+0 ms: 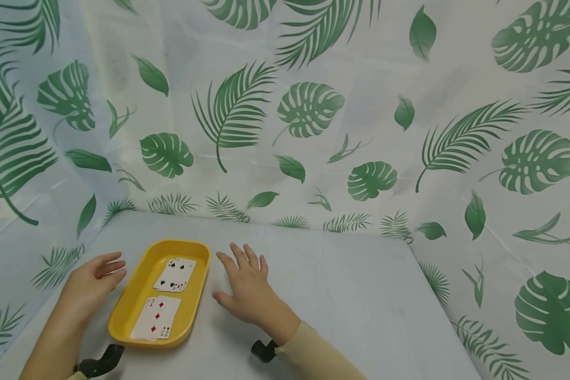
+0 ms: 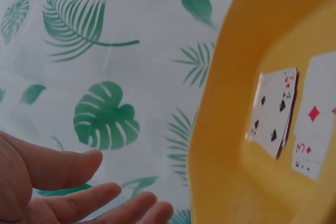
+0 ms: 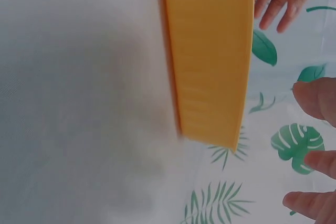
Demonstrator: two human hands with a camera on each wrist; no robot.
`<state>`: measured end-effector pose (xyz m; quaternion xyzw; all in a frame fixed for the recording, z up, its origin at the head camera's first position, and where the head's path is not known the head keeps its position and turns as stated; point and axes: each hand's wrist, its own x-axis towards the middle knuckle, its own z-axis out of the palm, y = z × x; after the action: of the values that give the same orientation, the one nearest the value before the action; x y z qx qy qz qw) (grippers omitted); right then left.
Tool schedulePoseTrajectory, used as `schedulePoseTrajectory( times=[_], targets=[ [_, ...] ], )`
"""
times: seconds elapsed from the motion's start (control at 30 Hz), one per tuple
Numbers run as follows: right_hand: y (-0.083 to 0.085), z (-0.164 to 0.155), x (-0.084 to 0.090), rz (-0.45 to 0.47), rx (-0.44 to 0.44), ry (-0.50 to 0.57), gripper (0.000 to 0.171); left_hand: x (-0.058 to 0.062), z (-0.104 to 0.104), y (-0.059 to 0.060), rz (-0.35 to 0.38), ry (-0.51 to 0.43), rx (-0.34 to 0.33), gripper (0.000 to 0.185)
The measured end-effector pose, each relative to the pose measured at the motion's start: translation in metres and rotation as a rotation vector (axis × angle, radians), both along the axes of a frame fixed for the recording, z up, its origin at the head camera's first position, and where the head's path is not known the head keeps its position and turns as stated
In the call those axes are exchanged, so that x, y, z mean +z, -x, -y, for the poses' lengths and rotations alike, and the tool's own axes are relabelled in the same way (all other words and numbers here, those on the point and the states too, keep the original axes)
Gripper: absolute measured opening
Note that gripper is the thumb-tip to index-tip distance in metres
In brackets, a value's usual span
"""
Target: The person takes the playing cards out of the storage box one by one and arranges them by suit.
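left hand (image 2: pixel 63 192) view shows cards (image 2: pixel 275 111) (right's: tray (image 3: pixel 210 51) underside)

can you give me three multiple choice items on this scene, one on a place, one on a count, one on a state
1. Where do the playing cards lie?
A. in the yellow tray
B. on the bare table
C. in the right hand

2. How many separate groups of cards are in the tray?
A. one
B. two
C. four

3. What state is the left hand in?
A. gripping the tray rim
B. pinching a card
C. open, holding nothing

Answers:
1. A, since the spade cards and the diamond cards both lie inside the yellow tray.
2. B, one fan at the far end and one at the near end, apart from each other.
3. C, the left hand lies beside the tray with relaxed fingers; the right hand rests flat on the table.
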<state>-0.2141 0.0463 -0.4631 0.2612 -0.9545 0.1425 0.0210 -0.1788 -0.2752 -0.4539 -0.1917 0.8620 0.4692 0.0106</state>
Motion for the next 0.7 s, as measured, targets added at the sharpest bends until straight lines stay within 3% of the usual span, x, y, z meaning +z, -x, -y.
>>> schedulePoseTrajectory(
  times=[0.37,0.63,0.7],
  targets=[
    [0.0,0.025,-0.001,-0.002,0.001,-0.005,0.08,-0.012,0.014,0.003,0.07,-0.076,0.026,0.064],
    [0.003,0.04,-0.003,-0.006,0.009,-0.041,0.082,-0.017,0.017,0.005,0.113,-0.085,-0.024,0.065],
    [0.003,0.045,-0.003,-0.007,0.011,-0.056,0.082,-0.018,0.018,0.005,0.134,-0.074,-0.062,0.065]
  ],
)
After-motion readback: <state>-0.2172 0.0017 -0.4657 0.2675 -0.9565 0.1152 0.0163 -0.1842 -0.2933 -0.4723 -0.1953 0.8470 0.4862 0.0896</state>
